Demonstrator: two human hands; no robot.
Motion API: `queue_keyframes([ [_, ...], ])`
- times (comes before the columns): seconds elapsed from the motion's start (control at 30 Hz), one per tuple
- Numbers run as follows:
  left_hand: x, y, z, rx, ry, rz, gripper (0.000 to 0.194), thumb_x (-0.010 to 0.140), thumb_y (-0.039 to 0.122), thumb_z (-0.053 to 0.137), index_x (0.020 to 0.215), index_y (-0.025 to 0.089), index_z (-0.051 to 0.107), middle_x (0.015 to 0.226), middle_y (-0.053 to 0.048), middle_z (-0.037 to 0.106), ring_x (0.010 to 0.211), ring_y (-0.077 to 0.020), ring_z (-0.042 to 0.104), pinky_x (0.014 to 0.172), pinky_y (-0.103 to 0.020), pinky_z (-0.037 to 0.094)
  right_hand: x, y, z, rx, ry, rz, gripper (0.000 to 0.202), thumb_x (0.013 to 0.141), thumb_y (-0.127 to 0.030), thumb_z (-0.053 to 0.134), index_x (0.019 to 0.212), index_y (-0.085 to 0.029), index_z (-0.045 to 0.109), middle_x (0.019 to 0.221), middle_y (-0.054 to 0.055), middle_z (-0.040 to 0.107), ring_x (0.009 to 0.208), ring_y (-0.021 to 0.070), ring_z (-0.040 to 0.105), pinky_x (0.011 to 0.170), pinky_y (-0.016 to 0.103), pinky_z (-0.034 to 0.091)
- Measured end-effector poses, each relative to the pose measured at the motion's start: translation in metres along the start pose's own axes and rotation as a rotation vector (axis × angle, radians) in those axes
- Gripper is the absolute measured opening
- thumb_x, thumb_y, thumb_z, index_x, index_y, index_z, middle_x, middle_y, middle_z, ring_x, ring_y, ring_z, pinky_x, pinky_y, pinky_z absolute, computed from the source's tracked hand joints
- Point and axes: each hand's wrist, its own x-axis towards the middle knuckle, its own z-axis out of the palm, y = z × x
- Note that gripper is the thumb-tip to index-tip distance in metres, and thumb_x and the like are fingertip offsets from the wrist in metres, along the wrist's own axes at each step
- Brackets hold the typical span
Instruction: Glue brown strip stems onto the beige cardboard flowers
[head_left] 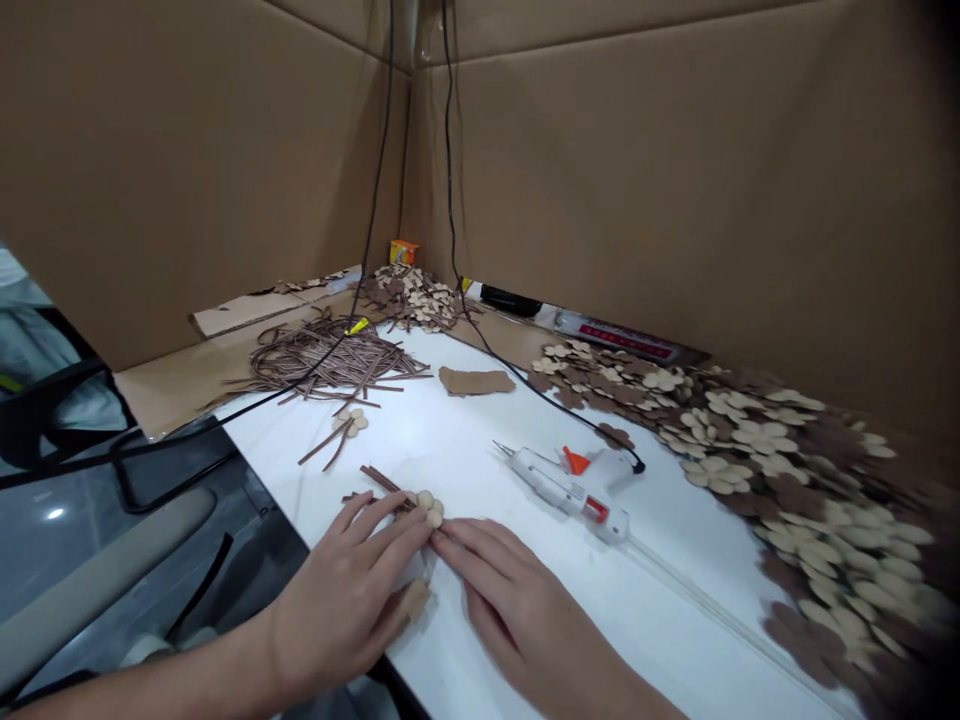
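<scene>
A cream flower cutout [429, 508] with brown strips [381, 479] lies on the white tabletop under my fingertips. My left hand [352, 570] presses the flower and strips from the left, its fingers close together over them. A tan covering [415, 598] shows at my left thumb tip. From the right, my right hand [517, 590] holds the flower's edge with its fingers pressed together. Part of the flower and strips is hidden under the left fingers. Another cream flower [351, 422] with two strips attached lies just beyond.
A white glue gun [559, 482] lies right of my hands, with a long glue stick behind it. Brown strips [330, 355] are heaped at the back left. Flower cutouts [765, 440] pile along the right. A cardboard scrap [476, 381] and black cable [517, 365] lie beyond.
</scene>
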Motion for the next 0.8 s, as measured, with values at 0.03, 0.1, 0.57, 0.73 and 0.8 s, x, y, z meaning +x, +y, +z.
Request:
queue_keyframes([
  [0.03, 0.001, 0.000, 0.000, -0.013, 0.004, 0.005, 0.043, 0.088, 0.023, 0.045, 0.129, 0.011, 0.043, 0.127, -0.013, 0.054, 0.121, -0.0281, 0.044, 0.095, -0.048, 0.043, 0.000, 0.001, 0.000, 0.038, 0.004, 0.010, 0.046, 0.084, -0.005, 0.036, 0.125, -0.015, 0.052, 0.124, 0.009, 0.057, 0.116, 0.0187, 0.050, 0.098, 0.038, 0.045],
  [0.1, 0.002, -0.001, 0.001, -0.045, 0.020, 0.013, 0.042, 0.087, 0.019, 0.045, 0.128, 0.010, 0.043, 0.128, -0.013, 0.053, 0.122, -0.0274, 0.042, 0.095, -0.047, 0.044, 0.001, 0.003, -0.001, 0.116, 0.001, 0.029, 0.047, 0.083, -0.004, 0.037, 0.124, -0.017, 0.054, 0.124, 0.007, 0.057, 0.117, 0.0168, 0.050, 0.099, 0.035, 0.045],
  [0.57, 0.004, -0.006, 0.002, -0.086, 0.043, 0.091, 0.046, 0.084, 0.013, 0.041, 0.130, 0.010, 0.040, 0.124, -0.014, 0.055, 0.113, -0.0286, 0.046, 0.091, -0.046, 0.045, 0.009, 0.004, -0.008, 0.381, -0.021, 0.245, 0.044, 0.079, -0.002, 0.044, 0.103, -0.028, 0.068, 0.114, 0.001, 0.065, 0.111, 0.0155, 0.056, 0.095, 0.035, 0.047],
  [0.73, 0.009, -0.008, 0.006, -0.057, 0.118, 0.161, 0.044, 0.083, 0.014, 0.039, 0.126, 0.005, 0.043, 0.109, -0.016, 0.060, 0.095, -0.0277, 0.052, 0.080, -0.044, 0.046, 0.010, -0.002, -0.009, 0.437, 0.069, 0.305, 0.044, 0.075, 0.003, 0.043, 0.094, -0.024, 0.071, 0.105, 0.002, 0.069, 0.102, 0.0146, 0.060, 0.092, 0.033, 0.048],
  [0.8, 0.012, -0.007, 0.008, -0.053, 0.152, 0.180, 0.042, 0.083, 0.014, 0.038, 0.123, 0.005, 0.045, 0.104, -0.015, 0.062, 0.092, -0.0271, 0.051, 0.080, -0.043, 0.045, 0.010, -0.003, -0.010, 0.432, 0.098, 0.323, 0.043, 0.075, 0.003, 0.042, 0.092, -0.023, 0.072, 0.103, 0.002, 0.069, 0.099, 0.0141, 0.061, 0.091, 0.032, 0.048],
])
